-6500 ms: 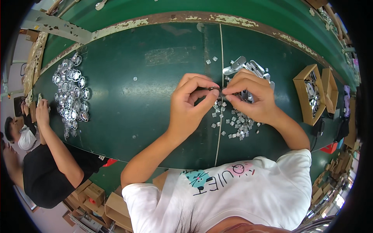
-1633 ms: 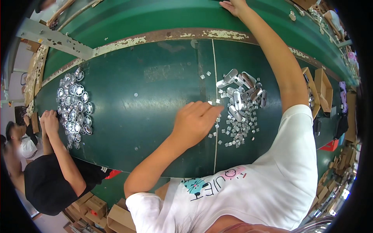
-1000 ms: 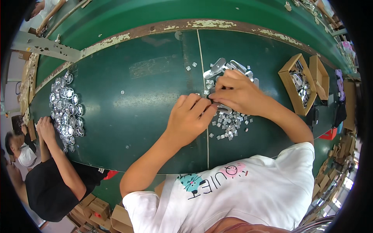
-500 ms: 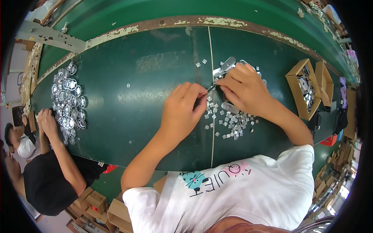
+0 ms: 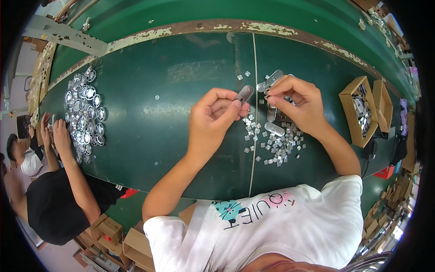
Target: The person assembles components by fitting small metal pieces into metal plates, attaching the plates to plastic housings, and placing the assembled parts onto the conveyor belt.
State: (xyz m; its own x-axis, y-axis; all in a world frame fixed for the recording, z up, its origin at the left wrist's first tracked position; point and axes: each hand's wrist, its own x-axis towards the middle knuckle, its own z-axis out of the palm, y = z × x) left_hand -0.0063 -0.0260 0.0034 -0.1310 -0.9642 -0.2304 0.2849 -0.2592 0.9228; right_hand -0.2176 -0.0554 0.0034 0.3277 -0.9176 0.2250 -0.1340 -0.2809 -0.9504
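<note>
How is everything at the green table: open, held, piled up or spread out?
Left hand: gripping an oblong metal plate.
Oblong metal plate: held up, tilted.
Right hand: curled; can't tell whether it holds anything.
Other metal plates: lying jumbled.
Round shiny pieces: heaped.
Small square pieces: some clustered, some scattered.
Cardboard box: open, holding metal parts.
Neighbouring cardboard box: open.

Two cardboard boxes on the table, at least five oblong plates, dozens of small squares, dozens of round rings.

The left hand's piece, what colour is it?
The long piece is silvery grey, best in head view.
</note>
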